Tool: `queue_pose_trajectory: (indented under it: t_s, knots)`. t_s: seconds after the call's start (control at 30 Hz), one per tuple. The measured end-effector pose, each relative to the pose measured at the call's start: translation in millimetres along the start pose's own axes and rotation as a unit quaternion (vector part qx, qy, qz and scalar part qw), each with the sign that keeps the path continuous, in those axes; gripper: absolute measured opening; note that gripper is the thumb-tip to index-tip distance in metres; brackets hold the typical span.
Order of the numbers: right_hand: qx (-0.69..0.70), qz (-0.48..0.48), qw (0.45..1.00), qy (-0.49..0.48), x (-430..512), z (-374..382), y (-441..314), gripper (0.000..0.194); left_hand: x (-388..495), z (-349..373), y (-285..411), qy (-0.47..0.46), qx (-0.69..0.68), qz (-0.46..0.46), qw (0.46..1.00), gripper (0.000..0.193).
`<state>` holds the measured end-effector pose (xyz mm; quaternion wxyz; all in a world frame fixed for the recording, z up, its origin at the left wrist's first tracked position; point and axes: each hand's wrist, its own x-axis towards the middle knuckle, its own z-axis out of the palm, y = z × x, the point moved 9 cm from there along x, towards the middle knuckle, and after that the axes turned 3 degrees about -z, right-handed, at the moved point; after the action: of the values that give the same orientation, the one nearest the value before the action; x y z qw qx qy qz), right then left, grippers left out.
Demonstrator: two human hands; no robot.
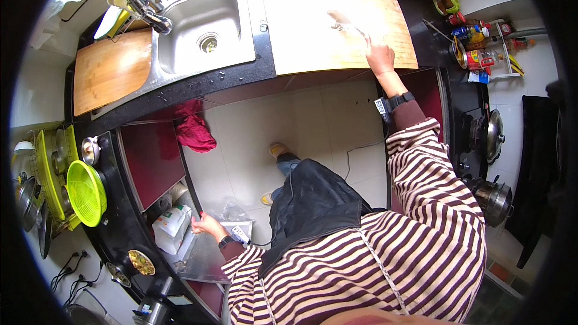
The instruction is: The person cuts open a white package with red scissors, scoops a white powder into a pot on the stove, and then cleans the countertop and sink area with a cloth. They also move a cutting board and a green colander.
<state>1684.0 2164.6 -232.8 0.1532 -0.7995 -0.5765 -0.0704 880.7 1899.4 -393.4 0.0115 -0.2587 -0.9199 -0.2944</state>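
Note:
My right hand (380,55) is closed on the handle of what looks like a kitchen knife (341,18), held over the large wooden cutting board (311,54) on the counter. Glare washes out much of the blade and board. Small dark bits lie by the blade. My left hand (210,226) hangs low at the left with its fingers partly curled, near a white plastic package (172,229) in an open lower cabinet. Whether it touches anything there cannot be made out.
A steel sink (203,31) with a faucet (158,22) lies left of the board. A green colander (86,193) and plates of food (141,262) stand on the left counter. A pot (490,198) and bottles (474,34) are at the right. A red cloth (195,133) hangs below the counter.

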Motion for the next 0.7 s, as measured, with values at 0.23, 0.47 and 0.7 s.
queue_pose_trajectory:
  t_s: [0.23,0.47,0.7]
  knots:
    - [-0.011,0.093,0.994,0.059,-19,-26,44,0.024,1,6,-13,-0.021,-0.03,-0.052,0.998,0.046]
    - [0.07,0.103,0.991,0.05,3,1,40,0.03,1,5,3,-0.001,0.014,0.012,1.0,0.045]
    - [0.097,0.111,0.987,0.065,23,25,24,0.027,-1,7,6,-0.033,-0.037,0.003,0.999,0.044]
